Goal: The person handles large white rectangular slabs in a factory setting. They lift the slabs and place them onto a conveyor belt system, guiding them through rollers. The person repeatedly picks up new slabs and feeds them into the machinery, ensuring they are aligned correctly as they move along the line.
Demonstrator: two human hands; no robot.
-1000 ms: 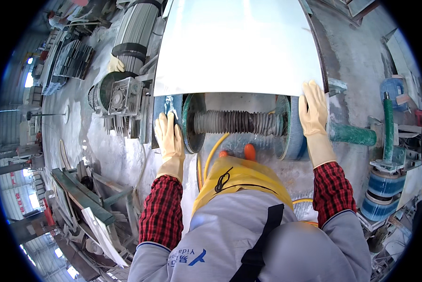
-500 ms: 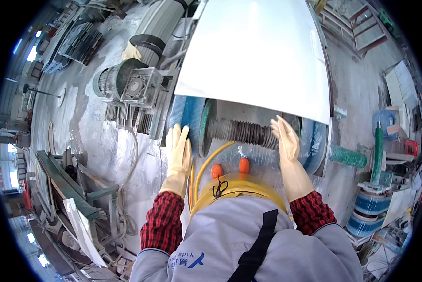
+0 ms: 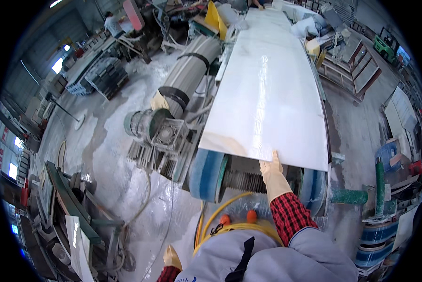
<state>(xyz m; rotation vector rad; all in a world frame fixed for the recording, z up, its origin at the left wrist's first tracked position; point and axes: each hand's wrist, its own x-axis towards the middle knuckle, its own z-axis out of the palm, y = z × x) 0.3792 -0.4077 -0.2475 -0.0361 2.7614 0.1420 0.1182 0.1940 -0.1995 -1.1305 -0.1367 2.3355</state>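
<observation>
A long white slab (image 3: pixel 272 94) lies along a conveyor, and its near end overhangs rollers with blue bands. My right hand (image 3: pixel 274 176), in a cream rubber glove, touches the slab's near edge with its fingers stretched out. Down by my left side hangs my left hand (image 3: pixel 172 258), gloved alike and apart from the slab, its fingers extended and nothing visible in them. Under the slab's end are a blue belt roller (image 3: pixel 207 176) on the left, a dark ribbed shaft (image 3: pixel 246 181) and another blue roller (image 3: pixel 313 188) on the right.
A motor with gearbox (image 3: pixel 166 134) stands left of the conveyor. A yellow hose (image 3: pixel 229 203) runs by my orange shoes. Green metal frames (image 3: pixel 70 202) lie at left; a green post (image 3: pixel 380 188) stands at right. Someone's hand (image 3: pixel 259 4) shows at the far end.
My view has tilted up, showing more of the slab. My left hand has left the roller and dropped to my side. My right hand has come to the slab's near edge.
</observation>
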